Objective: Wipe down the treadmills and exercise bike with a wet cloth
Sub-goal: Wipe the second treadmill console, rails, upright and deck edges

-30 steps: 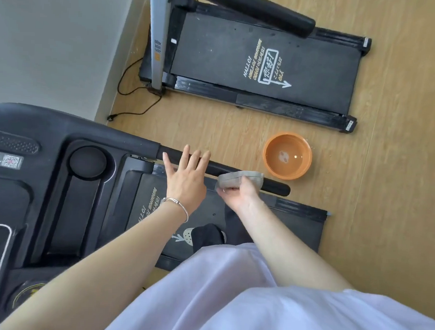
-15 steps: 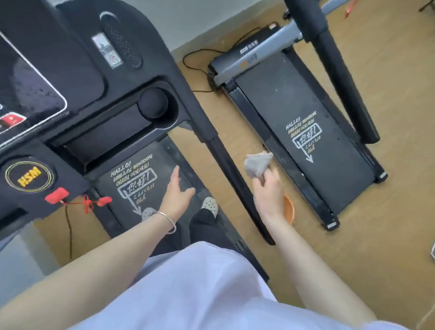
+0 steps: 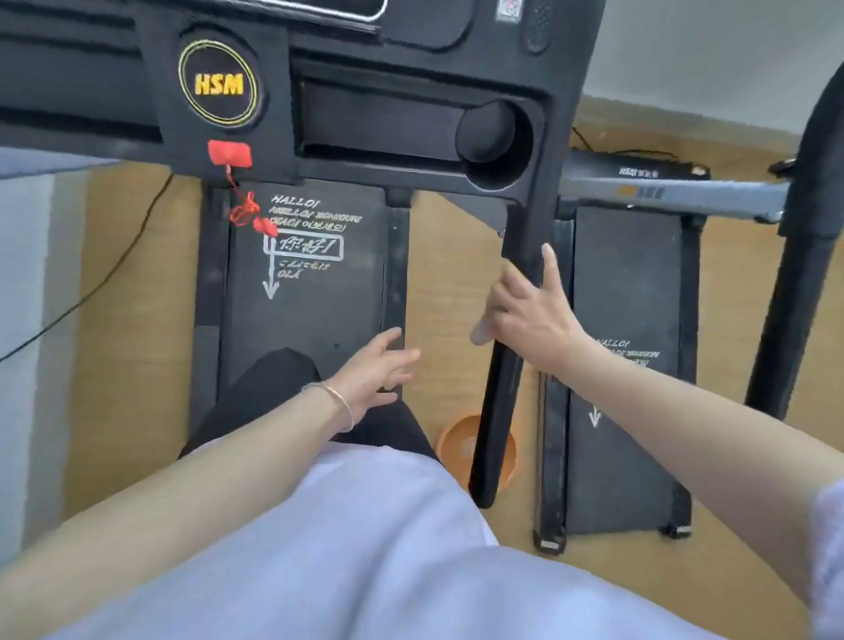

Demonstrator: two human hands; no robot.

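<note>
The right hand [image 3: 531,319] is wrapped round the long black padded handrail [image 3: 497,420] of the nearer black treadmill [image 3: 304,310]. Its fingers curl over the far side and the thumb lies straight up along the rail. A small grey cloth [image 3: 480,333] is trapped between palm and rail, with only a pale corner showing at the fingertip side. The left hand [image 3: 377,366] holds nothing. Its fingers are loosely spread in the air to the left of the right hand, above the edge of the walking belt.

The cloth looks thin, limp and light, and going by the task it is damp. It should mould to the round rail and grip the matt covering rather than skid. It probably works best bunched flat under the palm and fingers, so the whole hand can slide along with it. A fingertip pinch would let it trail.

The rail looks stiff and fixed, so it should take firm pressure. A round orange plastic bowl [image 3: 453,444] sits on the wooden floor below the right hand, partly behind the rail. A second black treadmill [image 3: 629,290] lies just right of that hand, and the console [image 3: 394,125] rises beyond both hands.
</note>
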